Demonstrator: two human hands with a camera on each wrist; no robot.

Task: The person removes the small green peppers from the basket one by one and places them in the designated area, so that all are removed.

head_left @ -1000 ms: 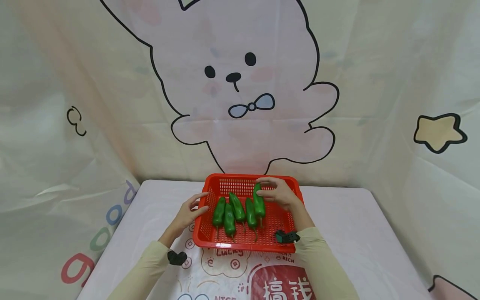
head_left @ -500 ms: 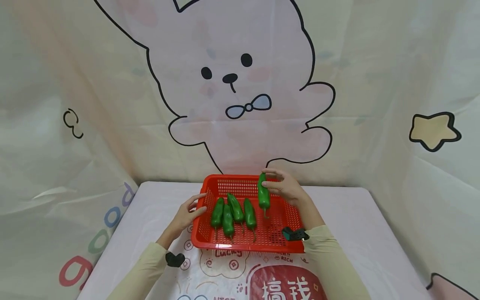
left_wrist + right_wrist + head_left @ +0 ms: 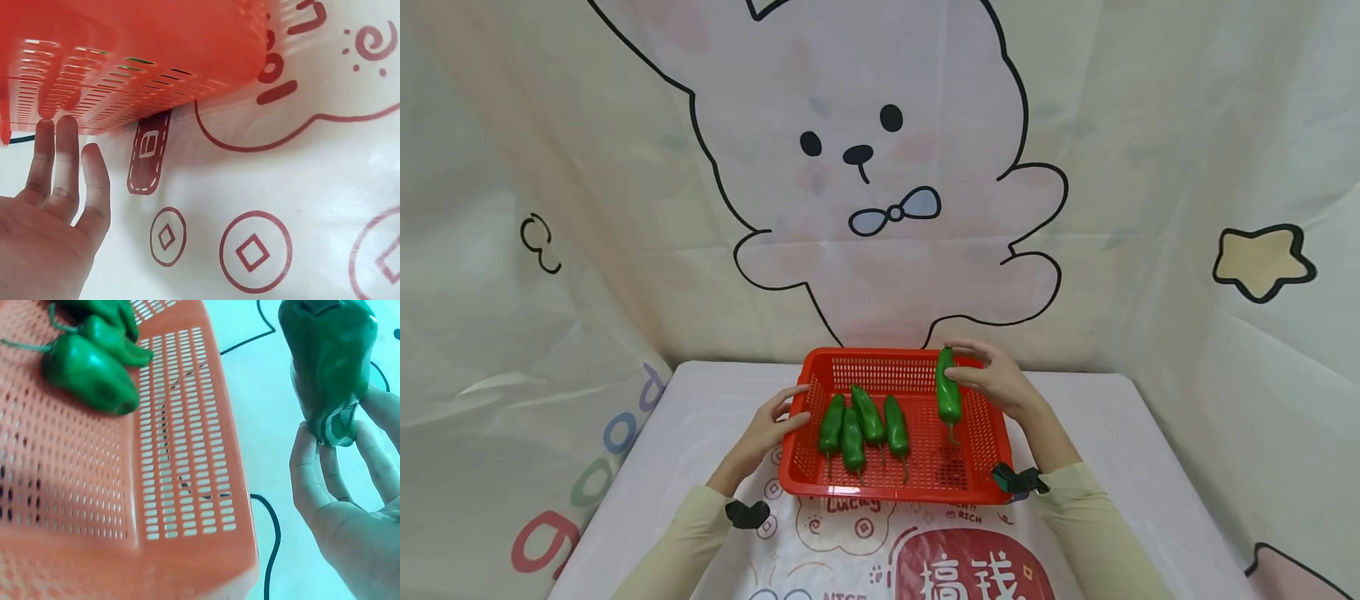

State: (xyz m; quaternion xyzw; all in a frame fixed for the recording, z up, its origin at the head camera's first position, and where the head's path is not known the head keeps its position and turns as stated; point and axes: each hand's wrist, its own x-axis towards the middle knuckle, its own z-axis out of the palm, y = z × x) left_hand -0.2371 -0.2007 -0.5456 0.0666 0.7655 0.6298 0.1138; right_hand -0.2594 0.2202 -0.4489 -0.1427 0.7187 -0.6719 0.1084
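A red plastic basket [image 3: 895, 493] with slotted walls holds several long green peppers [image 3: 867, 417], lying stem toward the person. My right hand [image 3: 996, 379] grips another green pepper [image 3: 949, 387] by its tip end, stem pointing down, over the basket's right part. In the right wrist view, this held pepper [image 3: 328, 359] is raised beyond the basket rim, thumb and fingers around its narrow end. At the basket's left wall rests my left hand [image 3: 765, 429]. Its fairly straight fingers [image 3: 67, 150] touch the slotted outside in the left wrist view; its thumb is hidden there.
The basket stands on a table [image 3: 1097, 467] with a white printed cover bearing red lettering and coin drawings. A cloth backdrop [image 3: 887, 283] with a cartoon animal rises behind the table's far edge. Side curtains [image 3: 1285, 375] flank both sides.
My right hand has lifted the green pepper away from the others and carried it right across the basket. The left hand keeps its place at the basket's left wall.
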